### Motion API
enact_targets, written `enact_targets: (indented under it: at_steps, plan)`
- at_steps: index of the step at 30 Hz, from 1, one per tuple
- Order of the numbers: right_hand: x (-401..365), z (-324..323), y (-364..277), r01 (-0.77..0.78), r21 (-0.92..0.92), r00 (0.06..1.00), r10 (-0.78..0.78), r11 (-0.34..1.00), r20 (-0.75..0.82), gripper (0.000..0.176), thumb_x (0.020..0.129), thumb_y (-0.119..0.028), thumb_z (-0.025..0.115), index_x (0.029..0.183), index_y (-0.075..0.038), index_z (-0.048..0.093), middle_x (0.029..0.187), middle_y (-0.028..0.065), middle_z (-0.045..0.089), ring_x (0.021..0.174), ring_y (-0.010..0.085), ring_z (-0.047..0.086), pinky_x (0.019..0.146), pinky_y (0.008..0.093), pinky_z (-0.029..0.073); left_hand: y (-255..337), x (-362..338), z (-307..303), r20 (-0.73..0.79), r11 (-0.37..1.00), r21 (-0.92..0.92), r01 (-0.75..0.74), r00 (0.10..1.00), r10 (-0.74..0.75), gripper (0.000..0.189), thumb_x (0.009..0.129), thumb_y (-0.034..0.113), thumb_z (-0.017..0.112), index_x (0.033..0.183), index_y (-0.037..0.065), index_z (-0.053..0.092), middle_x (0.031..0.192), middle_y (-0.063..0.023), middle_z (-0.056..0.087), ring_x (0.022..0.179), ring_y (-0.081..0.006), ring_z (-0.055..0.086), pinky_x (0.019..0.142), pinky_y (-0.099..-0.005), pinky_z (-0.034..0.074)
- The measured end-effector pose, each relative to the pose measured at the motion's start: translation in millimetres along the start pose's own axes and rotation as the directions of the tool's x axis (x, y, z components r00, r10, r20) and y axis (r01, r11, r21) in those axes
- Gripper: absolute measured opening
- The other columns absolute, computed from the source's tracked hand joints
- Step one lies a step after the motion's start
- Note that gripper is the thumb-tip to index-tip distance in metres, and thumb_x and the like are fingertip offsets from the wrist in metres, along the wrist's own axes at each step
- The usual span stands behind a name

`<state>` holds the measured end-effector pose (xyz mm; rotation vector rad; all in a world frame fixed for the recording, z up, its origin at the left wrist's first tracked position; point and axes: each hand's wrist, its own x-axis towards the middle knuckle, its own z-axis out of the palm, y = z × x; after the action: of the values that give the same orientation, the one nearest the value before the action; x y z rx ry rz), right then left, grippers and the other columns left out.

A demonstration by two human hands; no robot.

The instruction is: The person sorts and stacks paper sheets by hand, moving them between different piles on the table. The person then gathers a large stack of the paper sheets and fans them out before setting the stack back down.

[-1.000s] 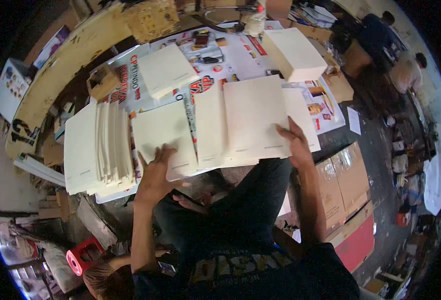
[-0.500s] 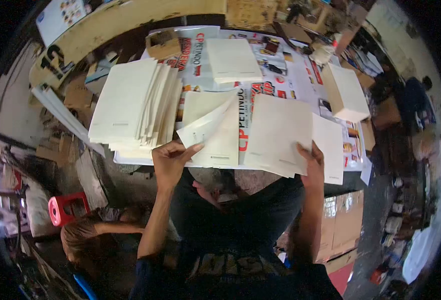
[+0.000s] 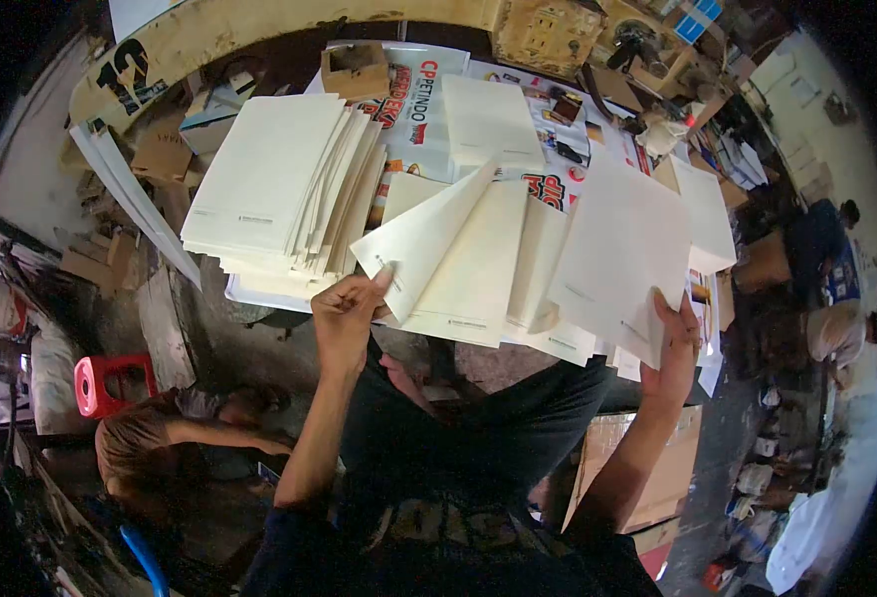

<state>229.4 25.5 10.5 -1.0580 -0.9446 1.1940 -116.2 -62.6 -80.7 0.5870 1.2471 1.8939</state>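
Forearms rise from the bottom middle of the frame over a dark printed shirt. The left hand (image 3: 344, 313), just left of centre, pinches the lower corner of a lifted cream sheet (image 3: 423, 239) between thumb and bunched fingertips. That sheet tilts up and to the right, clear of the low pile (image 3: 478, 274) beneath it. The right hand (image 3: 675, 343), right of centre, grips the bottom edge of a second cream sheet (image 3: 622, 244). Its fingers are pressed together along the paper, and this sheet is also raised off the table. Between the two held sheets a narrow pile (image 3: 541, 261) of the same paper lies flat.

At the lower left a red plastic stool (image 3: 100, 383) stands on the floor, and another person (image 3: 150, 438) crouches just beside it. Brown cartons (image 3: 657, 478) sit at the lower right.

Further up, a thick fanned stack (image 3: 279, 189) of cream sheets fills the upper left of the table. A smaller stack (image 3: 488, 124) lies at the upper middle, and a deep block of paper (image 3: 712, 214) sits at the right, partly behind the second cream sheet. All of it rests on a printed banner (image 3: 413, 99) with red lettering. A small open cardboard box (image 3: 356, 68) stands at the banner's far edge. At the far right edge two more people (image 3: 826, 239) are small and indistinct.
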Motion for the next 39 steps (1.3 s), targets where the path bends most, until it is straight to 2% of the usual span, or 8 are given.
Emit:
enact_targets:
  at_steps: [9, 13, 23, 28, 31, 32, 35, 39]
  plan:
    - [-12.0, 58.6, 85.6, 0.191, -0.547, 0.958, -0.034, 0.815, 0.285, 0.059, 0.093, -0.021, 0.059, 0.140, 0.004, 0.035, 0.132, 0.0197, 0.052, 0.119, 0.0252, 0.052, 0.103, 0.0349, 0.040, 2.8, -0.2, 3.1, 0.072, 0.998, -0.024, 0.054, 0.996, -0.052, 0.061, 0.103, 0.043, 0.026, 0.116, -0.004, 0.061, 0.114, -0.0146, 0.062, 0.110, -0.0175, 0.052, 0.100, -0.0317, 0.034]
    - [-18.6, 97.3, 138.0, 0.080, -0.328, 0.898, 0.075, 0.941, 0.435, 0.051, 0.095, -0.015, 0.050, 0.141, 0.002, 0.035, 0.128, 0.0170, 0.054, 0.115, 0.0234, 0.053, 0.099, 0.0339, 0.042, 8.1, 10.5, 10.9, 0.323, 0.615, 0.732, -0.293, 0.944, 0.065, 0.045, 0.087, 0.009, 0.062, 0.127, -0.006, 0.050, 0.108, -0.0244, 0.062, 0.095, -0.0301, 0.063, 0.085, -0.0361, 0.048]
    - [-57.1, 110.6, 116.4, -0.268, 0.066, 0.843, 0.201, 0.961, 0.499, 0.055, 0.096, -0.005, 0.046, 0.147, -0.003, 0.029, 0.139, 0.0106, 0.047, 0.122, 0.0164, 0.049, 0.101, 0.0299, 0.041, 44.7, -7.4, 33.1, 0.075, 0.803, 0.571, -0.173, 0.984, 0.160, 0.045, 0.081, 0.000, 0.070, 0.122, -0.003, 0.050, 0.113, -0.0176, 0.061, 0.102, -0.0230, 0.061, 0.083, -0.0332, 0.052]
    - [-83.8, 112.8, 95.6, 0.075, -0.238, 0.807, 0.081, 0.968, 0.584, 0.060, 0.098, -0.021, 0.047, 0.150, -0.009, 0.020, 0.142, 0.0210, 0.041, 0.130, 0.0294, 0.042, 0.106, 0.0432, 0.038, 66.0, 3.5, 18.1, 0.206, 0.760, 0.500, -0.414, 0.910, 0.361, 0.027, 0.090, 0.007, 0.062, 0.116, 0.000, 0.056, 0.085, -0.0058, 0.058, 0.073, -0.0108, 0.051, 0.061, -0.0248, 0.045]
    - [-98.0, 122.0, 83.8, -0.127, -0.145, 0.649, 0.192, 0.981, 0.736, 0.053, 0.100, -0.032, 0.046, 0.145, -0.008, 0.029, 0.131, 0.0193, 0.052, 0.117, 0.0274, 0.053, 0.095, 0.0414, 0.048, 100.3, 39.8, -18.1, 0.217, 0.239, 0.877, -0.417, 0.787, 0.578, 0.038, 0.096, 0.014, 0.054, 0.131, 0.003, 0.050, 0.119, -0.0114, 0.058, 0.084, -0.0149, 0.058, 0.072, -0.0273, 0.047]
    - [-101.1, 121.0, 92.7, -0.195, -0.085, 0.558, 0.182, 0.977, 0.809, 0.051, 0.101, -0.035, 0.045, 0.142, -0.007, 0.032, 0.127, 0.0185, 0.055, 0.112, 0.0260, 0.056, 0.091, 0.0404, 0.050, 107.3, 100.4, -70.0, 0.265, 0.679, 0.474, -0.560, 0.826, 0.497, 0.040, 0.097, 0.016, 0.051, 0.135, 0.003, 0.047, 0.120, -0.0099, 0.059, 0.096, -0.0190, 0.059, 0.084, -0.0309, 0.047]
    - [-113.9, 96.3, 134.5, 0.106, -0.346, 0.339, 0.294, 0.932, 0.894, 0.045, 0.101, -0.037, 0.044, 0.133, -0.005, 0.043, 0.122, 0.0109, 0.059, 0.105, 0.0212, 0.059, 0.089, 0.0356, 0.050, 167.5, 171.6, -94.5, 0.146, 0.477, 0.809, -0.344, 0.903, 0.404, 0.042, 0.099, 0.023, 0.048, 0.136, 0.001, 0.048, 0.124, -0.0125, 0.059, 0.108, -0.0213, 0.057, 0.093, -0.0358, 0.044]
    - [-154.2, 50.4, 233.2, 0.166, -0.189, 0.543, 0.070, 0.968, 0.837, 0.034, 0.097, -0.028, 0.056, 0.120, -0.004, 0.054, 0.101, 0.0089, 0.064, 0.092, 0.0156, 0.062, 0.078, 0.0293, 0.051, 144.1, 202.2, -93.8, 0.209, 0.032, 0.973, -0.228, 0.932, 0.296, 0.054, 0.101, 0.037, 0.042, 0.139, 0.000, 0.043, 0.142, -0.0164, 0.045, 0.123, -0.0272, 0.048, 0.104, -0.0393, 0.036]
